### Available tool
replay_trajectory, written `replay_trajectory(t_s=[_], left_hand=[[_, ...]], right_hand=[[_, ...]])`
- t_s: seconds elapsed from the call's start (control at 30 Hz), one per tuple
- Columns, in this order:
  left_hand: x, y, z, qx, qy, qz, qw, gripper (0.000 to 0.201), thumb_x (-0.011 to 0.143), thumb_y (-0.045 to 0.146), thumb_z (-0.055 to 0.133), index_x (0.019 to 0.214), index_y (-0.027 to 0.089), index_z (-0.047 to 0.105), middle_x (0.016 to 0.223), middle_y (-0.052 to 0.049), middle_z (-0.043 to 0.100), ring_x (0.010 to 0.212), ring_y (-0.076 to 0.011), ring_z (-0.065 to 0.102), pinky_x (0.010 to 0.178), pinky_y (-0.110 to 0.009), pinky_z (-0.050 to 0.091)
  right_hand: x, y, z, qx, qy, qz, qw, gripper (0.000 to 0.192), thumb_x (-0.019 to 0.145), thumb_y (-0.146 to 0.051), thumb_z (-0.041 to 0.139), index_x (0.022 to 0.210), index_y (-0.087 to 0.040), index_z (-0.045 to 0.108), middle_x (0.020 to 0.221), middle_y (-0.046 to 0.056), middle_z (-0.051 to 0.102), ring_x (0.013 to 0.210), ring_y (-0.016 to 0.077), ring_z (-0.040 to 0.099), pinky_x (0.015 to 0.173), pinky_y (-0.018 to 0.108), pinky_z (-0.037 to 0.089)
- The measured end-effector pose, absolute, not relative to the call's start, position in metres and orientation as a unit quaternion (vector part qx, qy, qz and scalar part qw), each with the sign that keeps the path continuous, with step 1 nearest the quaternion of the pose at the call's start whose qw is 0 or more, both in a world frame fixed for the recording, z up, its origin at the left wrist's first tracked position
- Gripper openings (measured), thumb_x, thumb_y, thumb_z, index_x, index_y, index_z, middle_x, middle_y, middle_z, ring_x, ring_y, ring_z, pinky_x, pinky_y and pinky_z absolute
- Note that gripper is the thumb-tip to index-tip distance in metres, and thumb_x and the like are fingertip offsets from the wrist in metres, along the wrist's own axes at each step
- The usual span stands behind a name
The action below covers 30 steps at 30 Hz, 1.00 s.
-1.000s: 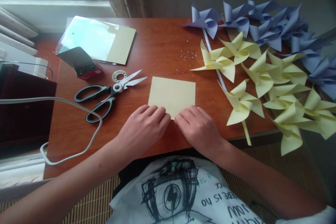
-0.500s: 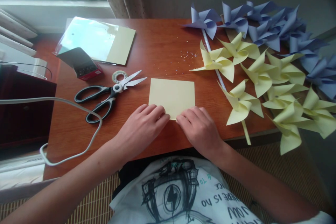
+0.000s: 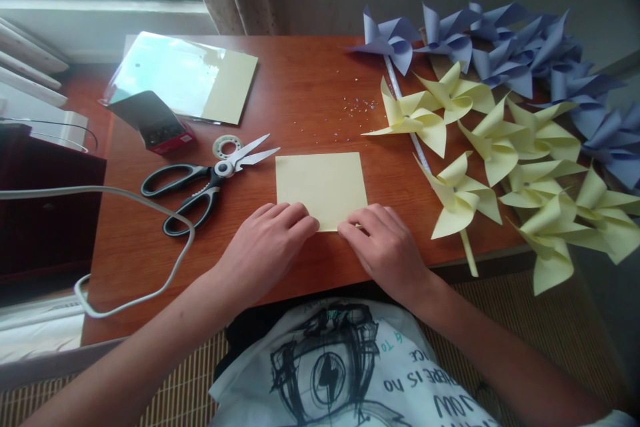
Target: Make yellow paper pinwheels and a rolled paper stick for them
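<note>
A pale yellow square of paper [image 3: 323, 183] lies flat on the brown wooden table [image 3: 310, 93], near its front edge. My left hand [image 3: 267, 243] rests on the paper's near left corner with its fingertips pressed down. At the near right corner my right hand [image 3: 385, 247] pinches the paper's edge, which is slightly lifted there. Both hands cover the near edge of the sheet.
Black-handled scissors [image 3: 200, 183] and a tape roll [image 3: 227, 145] lie left of the paper. A clear sleeve of yellow sheets [image 3: 193, 77] and a small red box [image 3: 160, 127] sit at the back left. Yellow pinwheels [image 3: 500, 147] and purple pinwheels [image 3: 500, 47] fill the right side. A white cable [image 3: 150, 213] loops over the left edge.
The paper has turned and shifted a little to the left under my hands, so its edges now lie squarer to the table. My right fingers now pinch its near right corner.
</note>
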<state>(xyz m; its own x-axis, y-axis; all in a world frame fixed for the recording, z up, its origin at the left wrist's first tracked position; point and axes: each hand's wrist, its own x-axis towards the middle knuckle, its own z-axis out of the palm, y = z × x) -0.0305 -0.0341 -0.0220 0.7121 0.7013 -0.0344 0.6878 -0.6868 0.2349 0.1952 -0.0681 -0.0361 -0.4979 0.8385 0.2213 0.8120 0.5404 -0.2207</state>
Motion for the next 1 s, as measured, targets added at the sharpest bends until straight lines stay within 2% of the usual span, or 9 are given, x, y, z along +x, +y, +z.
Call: replay_trajectory(t_s=[0.17,0.53,0.87,1.0], left_hand=[[-0.030,-0.035,-0.022,0.914,0.385,0.033,0.121,0.015,0.098,0.018,0.049,0.093,0.020,0.064,0.090,-0.004,0.063,0.079,-0.0194,0.058,0.073,-0.032,0.043],[-0.026,-0.038,-0.019,0.906,0.409,0.013,0.107,0.012,0.097,0.019,0.053,0.091,0.020,0.064,0.088,-0.004,0.064,0.081,-0.0221,0.062,0.072,-0.035,0.045],[-0.029,-0.036,-0.020,0.894,0.422,0.019,0.149,0.014,0.098,0.021,0.052,0.096,0.022,0.066,0.091,-0.003,0.066,0.083,-0.0214,0.063,0.075,-0.034,0.047],[-0.028,-0.037,-0.019,0.892,0.427,0.013,0.145,0.016,0.099,0.022,0.051,0.096,0.022,0.066,0.091,-0.003,0.066,0.084,-0.0215,0.064,0.074,-0.034,0.046]], right_hand=[[0.193,-0.066,-0.034,-0.483,-0.868,0.051,0.104,0.012,0.097,-0.014,0.058,0.089,-0.019,0.066,0.085,0.004,0.063,0.084,0.0212,0.050,0.077,0.034,0.036],[0.196,-0.057,-0.030,-0.464,-0.881,0.058,0.067,0.012,0.098,-0.015,0.057,0.089,-0.020,0.064,0.085,0.003,0.063,0.083,0.0204,0.051,0.077,0.035,0.034],[0.204,-0.056,-0.031,-0.435,-0.892,0.046,0.116,0.016,0.099,-0.013,0.055,0.092,-0.019,0.068,0.090,0.004,0.066,0.085,0.0192,0.052,0.077,0.033,0.035],[0.210,-0.059,-0.030,-0.437,-0.891,0.056,0.109,0.019,0.101,-0.014,0.051,0.095,-0.018,0.068,0.091,0.004,0.066,0.083,0.0194,0.053,0.077,0.034,0.036]])
